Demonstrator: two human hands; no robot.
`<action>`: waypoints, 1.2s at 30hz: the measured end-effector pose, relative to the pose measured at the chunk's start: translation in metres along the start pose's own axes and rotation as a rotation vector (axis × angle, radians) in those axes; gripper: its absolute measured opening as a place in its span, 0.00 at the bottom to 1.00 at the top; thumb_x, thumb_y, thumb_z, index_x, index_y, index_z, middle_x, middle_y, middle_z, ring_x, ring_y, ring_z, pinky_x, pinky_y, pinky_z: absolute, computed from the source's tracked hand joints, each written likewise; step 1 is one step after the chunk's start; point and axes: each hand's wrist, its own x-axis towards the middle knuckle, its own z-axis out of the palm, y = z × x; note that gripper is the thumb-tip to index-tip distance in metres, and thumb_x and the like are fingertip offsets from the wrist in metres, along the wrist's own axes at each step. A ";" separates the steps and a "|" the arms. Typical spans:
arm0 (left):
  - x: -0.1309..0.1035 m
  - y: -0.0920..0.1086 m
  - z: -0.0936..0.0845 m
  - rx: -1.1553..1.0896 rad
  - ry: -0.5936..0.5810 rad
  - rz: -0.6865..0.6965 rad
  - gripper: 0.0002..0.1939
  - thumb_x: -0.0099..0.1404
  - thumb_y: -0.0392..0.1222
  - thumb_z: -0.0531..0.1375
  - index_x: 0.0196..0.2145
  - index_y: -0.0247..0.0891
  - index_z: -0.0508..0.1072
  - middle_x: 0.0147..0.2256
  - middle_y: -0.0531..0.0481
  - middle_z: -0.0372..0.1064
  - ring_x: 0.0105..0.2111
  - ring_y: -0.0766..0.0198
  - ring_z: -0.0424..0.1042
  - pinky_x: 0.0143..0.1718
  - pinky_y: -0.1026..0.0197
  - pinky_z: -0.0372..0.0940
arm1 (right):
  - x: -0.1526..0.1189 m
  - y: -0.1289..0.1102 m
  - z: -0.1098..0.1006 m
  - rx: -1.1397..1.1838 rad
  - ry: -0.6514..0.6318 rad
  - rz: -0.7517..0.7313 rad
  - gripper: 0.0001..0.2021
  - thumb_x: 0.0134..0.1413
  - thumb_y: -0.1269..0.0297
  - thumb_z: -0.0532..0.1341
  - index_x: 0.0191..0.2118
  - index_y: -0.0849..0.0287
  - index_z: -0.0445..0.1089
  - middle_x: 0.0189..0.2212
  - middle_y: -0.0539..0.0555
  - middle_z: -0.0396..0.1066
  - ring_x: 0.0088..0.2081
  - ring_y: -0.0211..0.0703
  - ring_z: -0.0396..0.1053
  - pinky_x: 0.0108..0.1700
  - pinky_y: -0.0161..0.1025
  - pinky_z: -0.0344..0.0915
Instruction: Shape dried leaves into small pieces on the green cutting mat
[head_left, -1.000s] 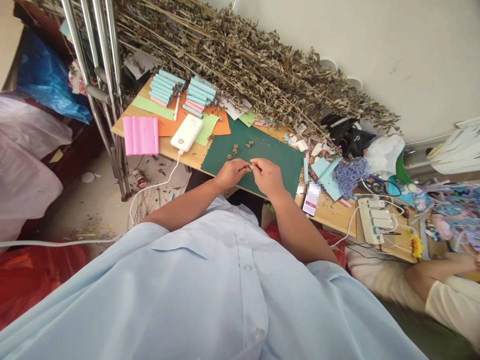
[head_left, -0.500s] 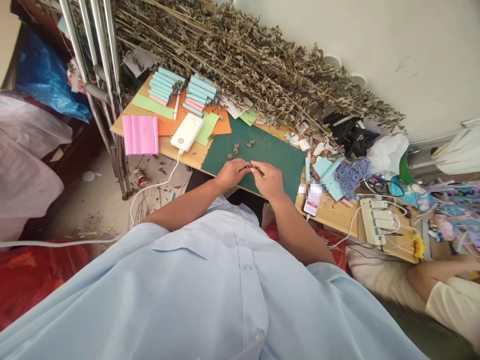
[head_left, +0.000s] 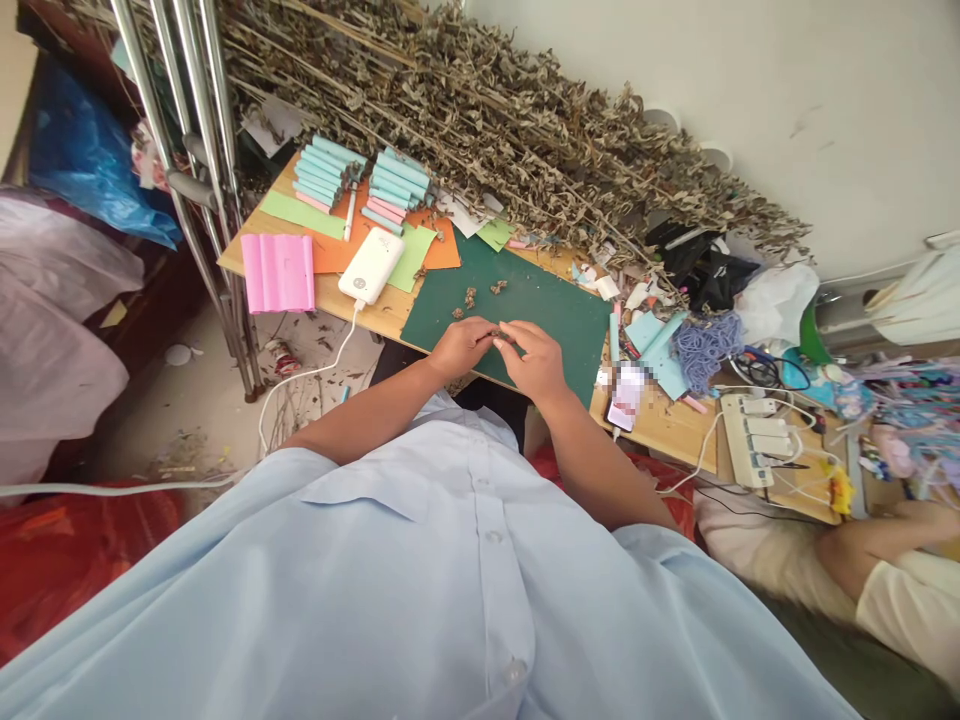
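My left hand (head_left: 461, 347) and my right hand (head_left: 535, 360) meet at the fingertips over the near edge of the green mat (head_left: 555, 310). Between them is a small piece of dried plant (head_left: 497, 334), pinched by the fingers of both hands. Just beyond my hands, a few dried clumps (head_left: 470, 298) lie on the mat. A white power bank (head_left: 372, 266) with a cable rests to the left, beside a folded pink paper (head_left: 278, 273). Rolled blue and pink papers (head_left: 399, 180) are stacked behind it.
Long dried plant stalks (head_left: 525, 130) lie along the back by the wall. Metal crutches (head_left: 202, 130) stand at the left. On the right are a phone (head_left: 625, 400), blue yarn (head_left: 707, 352), a power strip (head_left: 748, 440) and another person's arm (head_left: 885, 540).
The fingers of my right hand have shifted slightly and spread a little around the dried piece. The camera view has moved very slightly.
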 end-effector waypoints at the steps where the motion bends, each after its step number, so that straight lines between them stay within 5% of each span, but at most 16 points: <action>1: 0.000 -0.001 0.000 0.002 0.004 0.003 0.11 0.70 0.34 0.58 0.42 0.35 0.81 0.38 0.44 0.78 0.40 0.61 0.75 0.46 0.60 0.68 | 0.000 -0.001 0.003 0.005 0.029 0.020 0.16 0.67 0.57 0.59 0.53 0.53 0.78 0.50 0.59 0.78 0.47 0.50 0.77 0.57 0.51 0.74; 9: 0.001 -0.007 0.004 -0.028 0.027 -0.039 0.15 0.66 0.28 0.57 0.43 0.35 0.82 0.41 0.44 0.80 0.43 0.61 0.77 0.49 0.59 0.70 | 0.007 -0.012 0.016 -0.087 0.091 0.023 0.16 0.66 0.64 0.58 0.55 0.57 0.75 0.46 0.62 0.78 0.47 0.54 0.75 0.54 0.51 0.74; 14: 0.001 -0.003 0.001 -0.042 0.019 -0.035 0.11 0.69 0.33 0.58 0.42 0.36 0.82 0.41 0.44 0.79 0.42 0.61 0.77 0.48 0.59 0.70 | 0.008 -0.018 0.018 -0.056 0.093 0.061 0.17 0.65 0.66 0.56 0.55 0.55 0.75 0.43 0.61 0.78 0.47 0.54 0.75 0.55 0.51 0.72; 22: 0.002 0.001 -0.001 -0.003 -0.002 -0.021 0.11 0.72 0.38 0.59 0.34 0.36 0.80 0.33 0.46 0.77 0.37 0.62 0.74 0.43 0.60 0.68 | 0.014 -0.007 0.026 0.387 0.164 0.460 0.06 0.53 0.60 0.65 0.32 0.55 0.77 0.32 0.54 0.78 0.35 0.47 0.75 0.43 0.46 0.75; 29: 0.002 0.005 -0.003 -0.011 -0.010 -0.006 0.13 0.74 0.42 0.59 0.34 0.37 0.80 0.33 0.48 0.76 0.36 0.63 0.73 0.42 0.61 0.66 | 0.020 -0.001 0.035 0.753 0.145 0.726 0.09 0.44 0.58 0.69 0.31 0.57 0.75 0.27 0.50 0.76 0.30 0.41 0.72 0.36 0.41 0.72; 32: 0.001 0.003 -0.003 -0.015 -0.012 -0.025 0.14 0.74 0.44 0.58 0.34 0.37 0.79 0.33 0.48 0.75 0.37 0.63 0.73 0.42 0.61 0.66 | 0.018 0.002 0.032 0.739 0.119 0.678 0.12 0.45 0.56 0.69 0.34 0.57 0.76 0.29 0.51 0.77 0.32 0.42 0.73 0.38 0.42 0.74; 36: 0.001 0.000 -0.001 -0.038 0.001 -0.038 0.13 0.74 0.45 0.59 0.36 0.36 0.80 0.33 0.47 0.76 0.37 0.62 0.73 0.43 0.60 0.67 | 0.013 0.009 0.016 0.555 0.058 0.384 0.16 0.54 0.53 0.67 0.45 0.56 0.79 0.38 0.54 0.79 0.37 0.44 0.75 0.45 0.46 0.75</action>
